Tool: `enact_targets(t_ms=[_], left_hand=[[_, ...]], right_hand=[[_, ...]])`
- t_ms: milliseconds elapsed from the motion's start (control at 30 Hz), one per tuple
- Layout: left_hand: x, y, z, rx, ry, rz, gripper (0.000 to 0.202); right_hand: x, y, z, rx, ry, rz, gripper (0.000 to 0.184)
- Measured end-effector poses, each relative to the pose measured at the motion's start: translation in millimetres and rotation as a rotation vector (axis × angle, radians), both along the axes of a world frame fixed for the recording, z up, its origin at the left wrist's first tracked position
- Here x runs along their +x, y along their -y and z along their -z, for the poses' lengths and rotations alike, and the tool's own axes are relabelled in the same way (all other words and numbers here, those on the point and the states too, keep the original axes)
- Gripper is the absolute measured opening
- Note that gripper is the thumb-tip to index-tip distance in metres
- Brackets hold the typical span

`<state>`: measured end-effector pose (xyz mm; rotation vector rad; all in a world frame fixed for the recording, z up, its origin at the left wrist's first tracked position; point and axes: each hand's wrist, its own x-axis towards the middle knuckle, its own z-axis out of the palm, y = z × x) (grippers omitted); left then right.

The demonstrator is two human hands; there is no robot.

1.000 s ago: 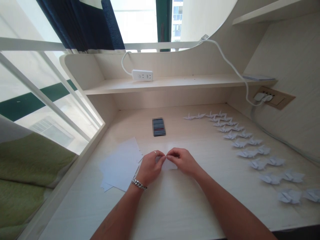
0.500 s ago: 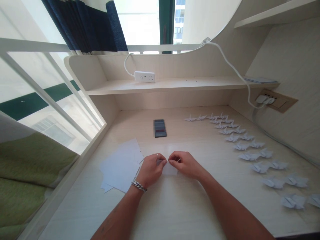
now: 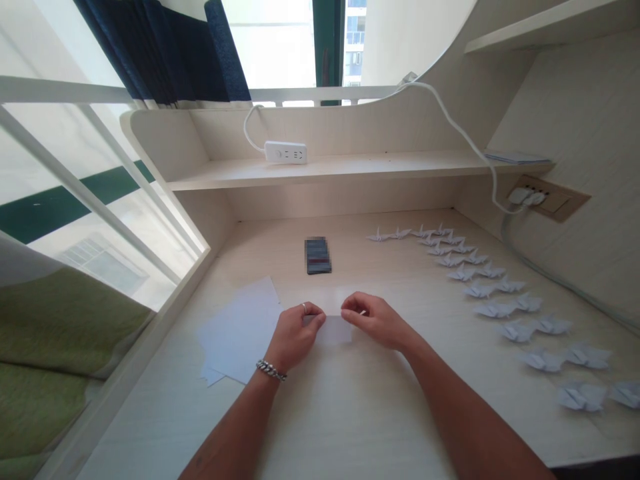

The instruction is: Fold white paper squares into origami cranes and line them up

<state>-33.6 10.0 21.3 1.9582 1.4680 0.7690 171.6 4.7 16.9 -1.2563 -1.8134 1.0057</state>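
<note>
A small white paper sheet [image 3: 334, 331] lies on the pale wood desk [image 3: 380, 413] between my hands, partly folded or bent at its top. My left hand [image 3: 294, 337], with a ring and a chain bracelet, grips its left edge. My right hand [image 3: 375, 321] pinches its upper right edge. A loose stack of white paper sheets [image 3: 239, 331] lies just left of my left hand. Two long rows of folded white paper cranes [image 3: 495, 309] curve across the right of the desk. A pixelated phone [image 3: 318, 256] lies face up beyond my hands.
A white power strip [image 3: 285, 152] sits on the shelf [image 3: 340, 170] above the desk, and a white cable [image 3: 463, 133] runs along the wall to a wall socket [image 3: 543, 198]. A window railing [image 3: 90, 167] and green bedding [image 3: 55, 333] lie beyond the desk's left edge.
My hands have drawn slightly apart, leaving a wider gap over the small sheet. My left hand has shifted left, and the sheet now shows more between them.
</note>
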Motion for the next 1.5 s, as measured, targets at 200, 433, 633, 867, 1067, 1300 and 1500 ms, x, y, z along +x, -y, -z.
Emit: enact_targets(t_ms=[200,433,633,867,1067,1300,1500], left_hand=[[6,7,-0.9,-0.018,0.009,0.142,0.018],[-1,5,-7.0,-0.075,-0.023,0.246,0.02],[-18,-4,-11.1,-0.077,0.02,0.189,0.017],[-10,-3,-3.2,-0.154,0.25,0.121,0.023],[-5,-2,0.6,-0.145,0.277,0.077,0.028],[-12,-10,4.2,-0.168,0.359,-0.171,0.03],[-6,-7,3.1,-0.252,0.494,-0.2,0.033]], right_hand=[[-16,5,6.5,0.035,0.163,-0.063,0.014],[-1,1,-1.2,0.025,0.154,-0.082,0.012],[22,-6,-3.2,-0.041,0.095,-0.028,0.015],[13,-5,0.1,-0.05,0.069,-0.011,0.015],[12,-9,7.9,-0.15,-0.119,0.025,0.019],[3,-3,8.0,0.227,-0.051,0.217,0.025],[-31,7,14.2,0.528,0.282,0.028,0.035]])
